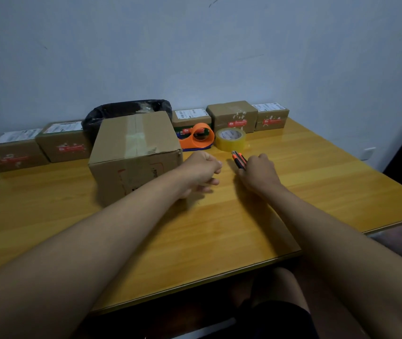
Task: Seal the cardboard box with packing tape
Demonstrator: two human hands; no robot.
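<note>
A brown cardboard box (135, 148) stands on the wooden table (219, 228), its top flaps closed with a strip of clear tape along the seam. Behind it to the right lie an orange tape dispenser (198, 139) and a roll of clear yellowish packing tape (230, 139). My left hand (201, 171) hovers just right of the box with fingers curled and nothing in it. My right hand (258, 176) grips an orange and black utility knife (239, 160), whose tip points toward the tape roll.
Several small labelled cardboard parcels (64, 140) line the back of the table against the wall. A bin lined with a black bag (126, 113) stands behind the box. The table's front edge runs diagonally at the lower right.
</note>
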